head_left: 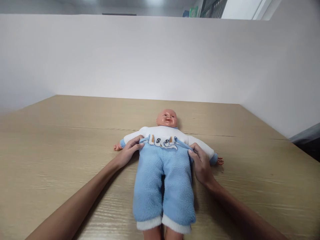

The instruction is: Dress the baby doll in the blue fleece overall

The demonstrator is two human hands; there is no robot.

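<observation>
Our doll (162,158) is lying face-up between our left hand (130,149) and right hand (201,162), we're pinching its blue waistband (184,145) both sides.

That's a broad table (62,160) there, pale wood with the grain showing, and a doll (163,163) lies face up on it, arms spread wide. A thin seam (217,135) crosses the wood level with the doll's shoulders; the far edge (147,99) runs beyond its head.
</observation>
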